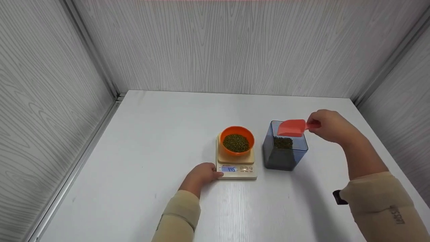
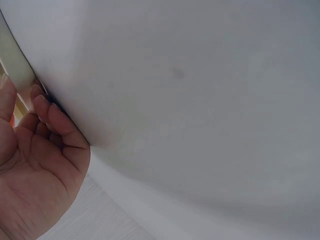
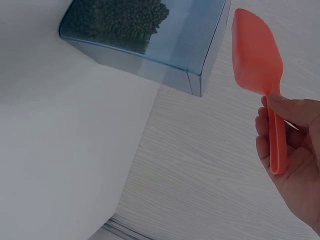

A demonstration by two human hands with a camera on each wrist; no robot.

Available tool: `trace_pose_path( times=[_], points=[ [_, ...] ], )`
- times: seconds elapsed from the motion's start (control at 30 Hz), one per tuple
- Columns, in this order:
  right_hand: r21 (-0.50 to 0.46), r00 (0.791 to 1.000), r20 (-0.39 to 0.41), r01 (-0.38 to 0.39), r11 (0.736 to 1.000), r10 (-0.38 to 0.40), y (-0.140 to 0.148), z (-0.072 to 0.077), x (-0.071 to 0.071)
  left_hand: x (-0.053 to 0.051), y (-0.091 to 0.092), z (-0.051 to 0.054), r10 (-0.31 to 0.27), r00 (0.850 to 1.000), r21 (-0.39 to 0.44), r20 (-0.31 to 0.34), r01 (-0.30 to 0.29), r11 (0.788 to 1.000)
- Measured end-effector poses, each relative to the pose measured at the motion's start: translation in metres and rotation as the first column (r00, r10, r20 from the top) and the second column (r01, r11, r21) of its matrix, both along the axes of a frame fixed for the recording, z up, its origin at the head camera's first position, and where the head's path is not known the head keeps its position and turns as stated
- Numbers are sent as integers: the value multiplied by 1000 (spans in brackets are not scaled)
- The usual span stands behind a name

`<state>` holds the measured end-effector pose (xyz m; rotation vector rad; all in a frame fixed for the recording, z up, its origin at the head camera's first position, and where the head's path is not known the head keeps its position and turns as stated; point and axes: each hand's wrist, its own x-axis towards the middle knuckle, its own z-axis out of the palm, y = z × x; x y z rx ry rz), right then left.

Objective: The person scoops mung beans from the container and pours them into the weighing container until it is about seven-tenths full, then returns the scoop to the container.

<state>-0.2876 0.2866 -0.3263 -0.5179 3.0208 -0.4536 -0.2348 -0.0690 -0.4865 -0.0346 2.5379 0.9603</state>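
Observation:
My right hand (image 1: 331, 126) grips the handle of a red plastic scoop (image 1: 291, 128) above a clear bluish container (image 1: 300, 153). Small green beans (image 1: 283, 143) fill part of that container. In the right wrist view the scoop (image 3: 256, 52) hangs beside the container's rim, and its blade shows no beans. To the left stands a cream kitchen scale (image 1: 237, 175), its display lit with digits like 445. An orange bowl (image 1: 236, 128) of green beans sits on its platform. At the scale's front left corner my left hand (image 1: 201, 174) pinches the edge between thumb and curled fingers.
The white table (image 1: 161, 134) carries the scale and the container side by side. Pale wood-grain panels rise behind it (image 1: 215, 47) and at both sides. A beige sleeve covers each forearm.

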Motion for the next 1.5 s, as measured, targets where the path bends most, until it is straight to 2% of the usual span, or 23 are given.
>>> trace_pose_path(
  times=[0.23,0.37,0.53,0.63,0.9,1.0,1.2,1.5],
  points=[
    [148,999,-25,-44,988,49,-12,-9,0,0,-1,2,-3,1000,-24,12,4,1000],
    [261,997,-29,-59,963,69,-20,-18,-1,-1,0,1,-17,1000,-40,0,17,999],
    [436,986,-62,-114,893,156,-27,-31,-3,-2,1,-1,-17,1000,-42,-1,17,999],
    [500,976,-89,-129,856,200,-33,-37,-3,-1,1,0,-15,1000,-39,3,15,999],
    [681,919,-170,-150,717,354,-53,-47,2,-1,1,1,-4,1000,-33,8,5,999],
    [700,921,-169,-139,700,352,-61,-49,4,-1,0,0,-3,1000,-30,7,3,1000],
    [677,944,-155,-112,727,290,-65,-52,4,-1,1,-2,-19,1000,-28,-10,19,999],
    [536,986,5,-144,832,167,-53,-50,-6,-1,0,-1,-22,1000,-24,-10,22,999]
  ],
)
